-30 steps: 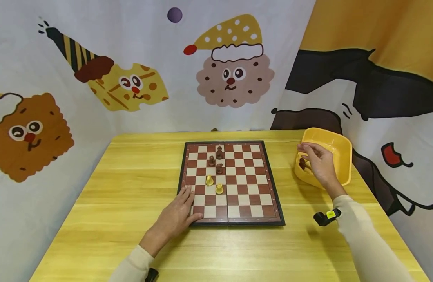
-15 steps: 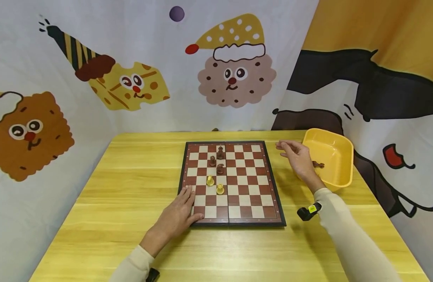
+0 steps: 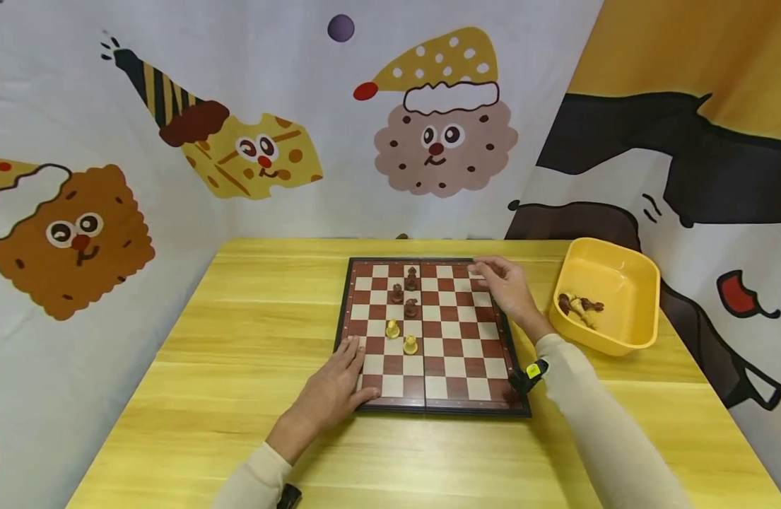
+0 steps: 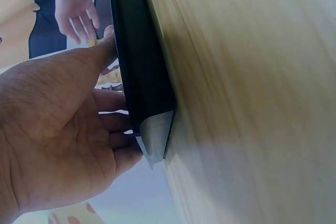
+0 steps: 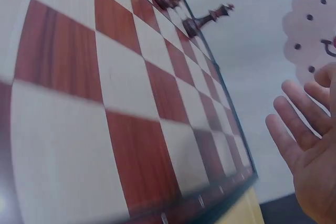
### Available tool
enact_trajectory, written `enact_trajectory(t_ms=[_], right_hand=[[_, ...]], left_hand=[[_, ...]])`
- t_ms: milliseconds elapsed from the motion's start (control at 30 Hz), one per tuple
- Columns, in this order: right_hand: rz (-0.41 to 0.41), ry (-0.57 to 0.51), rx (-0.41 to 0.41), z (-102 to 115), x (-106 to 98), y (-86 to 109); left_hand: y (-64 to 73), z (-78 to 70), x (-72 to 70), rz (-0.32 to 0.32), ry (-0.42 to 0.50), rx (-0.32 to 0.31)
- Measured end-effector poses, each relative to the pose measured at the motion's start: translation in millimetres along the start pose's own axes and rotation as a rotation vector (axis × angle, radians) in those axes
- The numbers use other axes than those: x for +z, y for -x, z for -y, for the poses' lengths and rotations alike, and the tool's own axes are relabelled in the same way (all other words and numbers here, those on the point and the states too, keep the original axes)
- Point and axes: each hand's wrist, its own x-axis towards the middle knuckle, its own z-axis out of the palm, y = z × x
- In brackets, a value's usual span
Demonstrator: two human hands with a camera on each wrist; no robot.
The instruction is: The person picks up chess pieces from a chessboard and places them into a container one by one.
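Two bare hands, one at each side of the board, as I read it from my end.

Nearest: the left hand (image 3: 331,385) at the board's near-left corner. Fingers released, lying flat over the rim, thumb resting near the corner; the left wrist view shows palm beside the edge, no grasp. My judgement: this is the steadying hand. Light, even pressure serves best; leaning on the rim could tip the pieces.

Next in, the chessboard (image 3: 460,329), flat on the wooden surface (image 3: 250,311). Five pieces stand on its left half: two light pieces (image 3: 410,345) nearer me, three dark pieces (image 3: 411,308) beyond them.

The right hand (image 3: 509,288) is over the far-right corner. Fingers loose, nothing seen in them; the right wrist view cuts off part of the hand, and I cannot tell whether the tips touch the board. For handling pieces I would come in from above, pinch one by its upper part, and lift straight, since the dark ones stand close together and a low sweep risks a knock.

Off right, the yellow box (image 3: 625,311) holds a small heap of dark and light pieces (image 3: 578,305), lying jumbled. Farthest back: the printed cloth (image 3: 365,208).
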Motion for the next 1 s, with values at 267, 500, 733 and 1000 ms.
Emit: enact_trajectory(t_ms=[267, 500, 733, 1000], right_hand=[[0.057, 0.015, 0.014, -5, 37, -12.2], [0.150, -0.010, 0.054, -1, 63, -19.7], [0.240, -0.027, 0.068, -2, 79, -26.2], [0.256, -0.014, 0.100, -8, 96, -30.2]], left_hand=[[0.5, -0.4, 1.0, 0.001, -0.012, 0.009], [1.8, 1.7, 0.7, -0.003, 0.005, 0.011], [1.6, 3.2, -0.9, -0.011, -0.010, 0.008], [2.1, 2.2, 0.9, -0.002, 0.008, 0.011]])
